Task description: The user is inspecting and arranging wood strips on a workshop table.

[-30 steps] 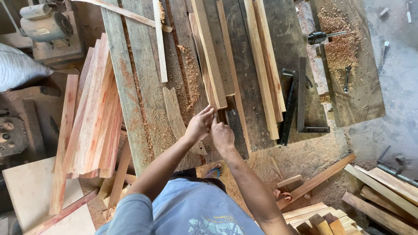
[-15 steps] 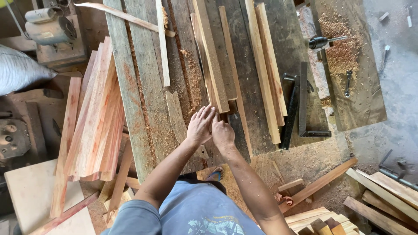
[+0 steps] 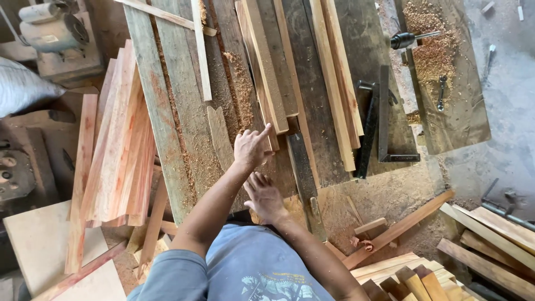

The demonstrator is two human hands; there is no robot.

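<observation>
The right hand (image 3: 264,196), nearer, lies flat and spread at the bench's (image 3: 167,128) near edge, holding nothing. Just beyond it the left hand (image 3: 251,147) is open too, its forefinger reaching toward the near end of a pale wooden strip (image 3: 267,72). To lift that strip cleanly, pinch its end squarely. It lies lengthwise, straight and dusty, running far across the boards.

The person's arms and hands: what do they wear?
Both forearms are bare. The left hand and right hand have no gloves, and I see no watch or ring. Short blue-grey T-shirt sleeves cover only the upper arms.
</observation>
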